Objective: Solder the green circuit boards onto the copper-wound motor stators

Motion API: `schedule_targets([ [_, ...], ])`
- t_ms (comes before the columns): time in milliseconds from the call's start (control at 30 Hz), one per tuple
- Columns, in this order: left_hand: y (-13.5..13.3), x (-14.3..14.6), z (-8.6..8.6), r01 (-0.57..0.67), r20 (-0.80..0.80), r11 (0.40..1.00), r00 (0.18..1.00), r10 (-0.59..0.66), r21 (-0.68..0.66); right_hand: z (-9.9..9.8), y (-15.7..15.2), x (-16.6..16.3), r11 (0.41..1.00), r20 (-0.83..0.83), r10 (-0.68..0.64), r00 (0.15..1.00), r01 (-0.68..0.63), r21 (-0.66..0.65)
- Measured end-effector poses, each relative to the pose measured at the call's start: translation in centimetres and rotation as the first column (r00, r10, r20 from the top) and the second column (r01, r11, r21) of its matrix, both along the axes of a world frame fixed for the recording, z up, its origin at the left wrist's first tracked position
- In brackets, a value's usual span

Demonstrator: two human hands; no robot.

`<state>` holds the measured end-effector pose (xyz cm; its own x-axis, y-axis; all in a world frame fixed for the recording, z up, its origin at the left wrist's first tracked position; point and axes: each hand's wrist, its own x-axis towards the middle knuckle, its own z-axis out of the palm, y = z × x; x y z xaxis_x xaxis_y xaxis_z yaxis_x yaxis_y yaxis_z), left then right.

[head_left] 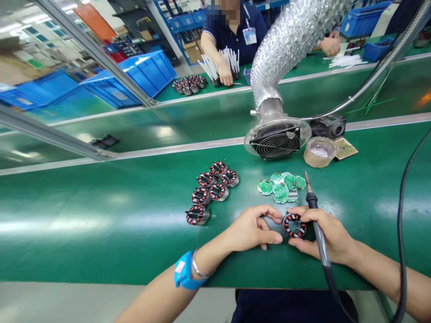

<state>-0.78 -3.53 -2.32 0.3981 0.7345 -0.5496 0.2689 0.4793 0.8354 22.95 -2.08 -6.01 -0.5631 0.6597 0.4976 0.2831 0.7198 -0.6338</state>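
Note:
A round wound stator coil [294, 225] with red and black windings lies on the green bench [101, 215] between my two hands. My left hand [252, 229] touches its left side, thumb and forefinger curled towards it. My right hand [325, 233] steadies the coil's right side with its fingertips while gripping a black soldering iron [315, 220], whose tip points up and away. A blue strap and a metal bangle circle my left wrist [188, 270].
Several more stator coils [212, 190] lie to the left, and small round green circuit boards [282, 186] sit just beyond my hands. A fume extractor fan [276, 141] on a foil duct, a tape roll [319, 151] and cables stand behind. Another person works at the far bench.

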Motion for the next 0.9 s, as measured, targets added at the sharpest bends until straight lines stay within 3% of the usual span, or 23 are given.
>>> schedule_targets([
  [133, -0.7, 1.3, -0.5, -0.088, -0.005, 0.996, 0.996, 0.088, -0.003, 0.0, 0.0, 0.0, 1.0, 0.008, -0.007, 1.0, 0.007, -0.001],
  [233, -1.7, 0.7, 0.3, -0.034, -0.049, 0.996, 0.998, 0.03, -0.085, 0.3, 0.1, -0.1, 1.0, 0.013, -0.018, 1.0, 0.018, -0.005],
  [333, -2.7, -0.7, 1.5, 0.056, 0.037, 0.963, 0.998, -0.048, -0.263, 0.5, 0.3, -0.1, 1.0, 0.03, -0.019, 0.999, 0.019, -0.014],
  [400, -2.8, -1.8, 2.3, 0.126, 0.075, 0.945, 0.991, -0.108, -0.303, 0.7, 0.5, -0.1, 1.0, 0.035, -0.019, 0.999, 0.02, -0.024],
  [467, -1.9, -2.3, 3.0, 0.094, -0.01, 0.984, 0.995, -0.096, -0.152, 0.9, 0.6, -0.2, 0.999, 0.035, -0.014, 0.999, 0.015, -0.034],
  [500, -1.1, -2.2, 3.2, 0.047, -0.106, 0.999, 0.993, -0.046, 0.015, 1.0, 0.7, -0.2, 0.999, 0.033, -0.012, 0.999, 0.014, -0.038],
  [533, -0.2, -1.9, 3.1, 0.009, -0.223, 0.973, 0.974, 0.044, 0.232, 1.0, 0.7, -0.2, 0.999, 0.031, -0.012, 0.999, 0.013, -0.041],
  [600, 2.0, -0.8, 2.4, 0.085, -0.423, 0.791, 0.877, 0.23, 0.607, 1.0, 0.7, -0.2, 0.999, 0.029, -0.015, 0.999, 0.017, -0.045],
  [633, 3.0, -0.1, 1.8, 0.164, -0.475, 0.695, 0.834, 0.282, 0.7, 1.0, 0.7, -0.2, 0.999, 0.029, -0.017, 0.999, 0.018, -0.045],
  [667, 3.9, 0.6, 1.1, 0.233, -0.507, 0.625, 0.807, 0.303, 0.745, 1.0, 0.6, -0.1, 0.999, 0.029, -0.016, 0.999, 0.017, -0.041],
  [733, 5.1, 1.5, -0.1, 0.307, -0.54, 0.565, 0.784, 0.307, 0.766, 1.1, 0.6, 0.1, 1.0, 0.034, -0.006, 0.999, 0.007, -0.022],
  [800, 5.4, 1.8, -0.7, 0.306, -0.526, 0.552, 0.797, 0.298, 0.776, 1.3, 0.8, 0.2, 1.0, 0.027, -0.007, 1.0, 0.007, 0.02],
  [900, 4.8, 1.6, 0.1, 0.206, -0.42, 0.571, 0.866, 0.272, 0.795, 2.3, 1.3, 0.1, 0.993, 0.004, -0.024, 1.0, 0.023, 0.112],
])
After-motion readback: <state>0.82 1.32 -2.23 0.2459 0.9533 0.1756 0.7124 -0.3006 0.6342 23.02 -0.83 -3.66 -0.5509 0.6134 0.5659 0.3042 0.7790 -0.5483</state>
